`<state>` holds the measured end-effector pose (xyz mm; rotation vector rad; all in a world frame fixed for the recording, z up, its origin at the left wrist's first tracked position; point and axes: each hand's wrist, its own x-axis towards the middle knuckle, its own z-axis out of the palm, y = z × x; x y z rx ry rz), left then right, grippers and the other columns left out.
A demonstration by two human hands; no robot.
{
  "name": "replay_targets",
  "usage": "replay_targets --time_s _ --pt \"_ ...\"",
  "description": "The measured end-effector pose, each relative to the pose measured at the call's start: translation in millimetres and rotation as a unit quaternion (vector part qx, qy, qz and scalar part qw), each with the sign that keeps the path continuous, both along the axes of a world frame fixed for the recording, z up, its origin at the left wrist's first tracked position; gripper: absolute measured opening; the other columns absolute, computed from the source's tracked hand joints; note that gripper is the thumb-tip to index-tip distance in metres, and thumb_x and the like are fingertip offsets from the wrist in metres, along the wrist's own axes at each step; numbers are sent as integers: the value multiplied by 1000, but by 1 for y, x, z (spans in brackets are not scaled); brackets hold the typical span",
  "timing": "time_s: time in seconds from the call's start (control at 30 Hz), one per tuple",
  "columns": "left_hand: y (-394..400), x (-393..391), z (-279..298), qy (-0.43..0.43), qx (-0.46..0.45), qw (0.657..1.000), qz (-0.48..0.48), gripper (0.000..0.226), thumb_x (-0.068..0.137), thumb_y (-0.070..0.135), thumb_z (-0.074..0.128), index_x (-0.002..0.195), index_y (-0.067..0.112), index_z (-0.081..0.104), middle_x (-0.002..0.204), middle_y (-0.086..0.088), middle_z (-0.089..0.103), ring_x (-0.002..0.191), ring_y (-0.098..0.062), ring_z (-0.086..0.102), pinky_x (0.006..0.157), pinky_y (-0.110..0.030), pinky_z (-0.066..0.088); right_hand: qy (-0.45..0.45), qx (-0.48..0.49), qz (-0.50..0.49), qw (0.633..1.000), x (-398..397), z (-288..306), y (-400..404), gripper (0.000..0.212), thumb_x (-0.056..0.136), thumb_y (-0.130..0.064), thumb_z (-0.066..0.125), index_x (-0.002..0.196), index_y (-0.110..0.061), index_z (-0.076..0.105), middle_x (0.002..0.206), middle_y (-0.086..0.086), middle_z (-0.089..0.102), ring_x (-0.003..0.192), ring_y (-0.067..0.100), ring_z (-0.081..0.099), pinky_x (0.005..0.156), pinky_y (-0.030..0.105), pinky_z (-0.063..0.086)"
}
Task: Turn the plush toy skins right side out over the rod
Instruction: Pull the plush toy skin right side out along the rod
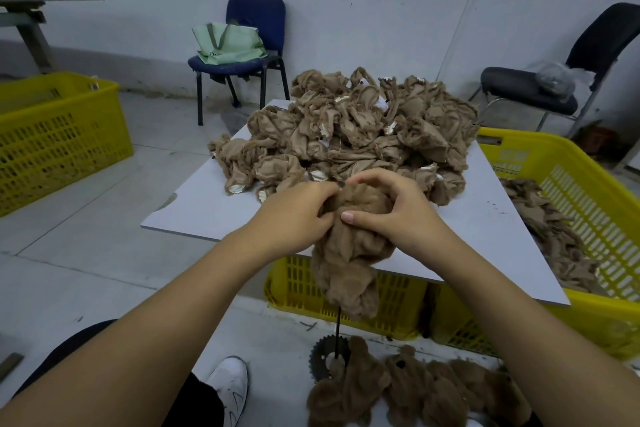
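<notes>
A fuzzy brown plush toy skin (349, 263) hangs over a thin black upright rod (337, 329), which stands in a toothed metal base (320, 359) on the floor. My left hand (294, 215) grips the skin's top from the left. My right hand (391, 215) grips it from the right, thumb pressed on the plush. A big heap of inside-out tan skins (363, 135) lies on the white board (207, 215) just behind my hands. Several fuzzy right-side-out skins (415, 392) lie on the floor beside the rod's base.
A yellow crate (581, 211) at the right holds more tan skins. Another yellow crate (346, 295) supports the board, and a third (59, 135) stands at the left. A blue chair (249, 55) with a green bag and a black chair (540, 94) stand by the wall. My white shoe (230, 388) is near the base.
</notes>
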<state>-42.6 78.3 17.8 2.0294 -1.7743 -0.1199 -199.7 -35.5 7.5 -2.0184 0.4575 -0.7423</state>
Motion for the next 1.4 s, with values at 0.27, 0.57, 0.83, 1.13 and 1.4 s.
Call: replay_targets --time_s 0.27,0.57,0.83,1.13,1.4 --pt "-7 -3 -10 47 95 994 37 16 92 13 56 102 25 57 92 -3 62 79 -24 59 64 -45 54 81 216 -23 973 -5 -4 -11 52 61 -34 88 108 -18 73 114 1 71 109 13 66 93 28 55" --pt "-5 -11 -9 122 86 988 39 15 93 8 48 105 16 51 95 -13 59 83 -33 59 64 -49 47 115 226 -39 966 -12 -3 -17 18 80 -4 79 94 5 74 100 18 75 102 25 70 89 30 55" --pt "1 -24 -2 60 -39 997 43 26 97 46 56 102 21 50 96 6 52 82 -10 53 66 -36 50 -3 151 -58 987 -4 1 -4 7 89 -4 71 93 -5 77 87 7 77 84 17 74 69 22 58" --pt "-21 -22 -7 286 -201 933 88 34 91 26 72 120 20 55 105 12 58 97 1 57 80 -21 53 -130 206 -122 962 15 6 6 10 90 -7 70 97 -11 76 95 6 77 95 19 74 84 36 61" --pt "-29 -24 -13 370 -185 900 140 18 91 23 70 103 17 58 94 -2 64 85 -20 67 70 -48 60 -21 265 -86 960 12 2 2 41 79 -28 83 114 -14 70 104 2 76 96 14 74 87 37 60"
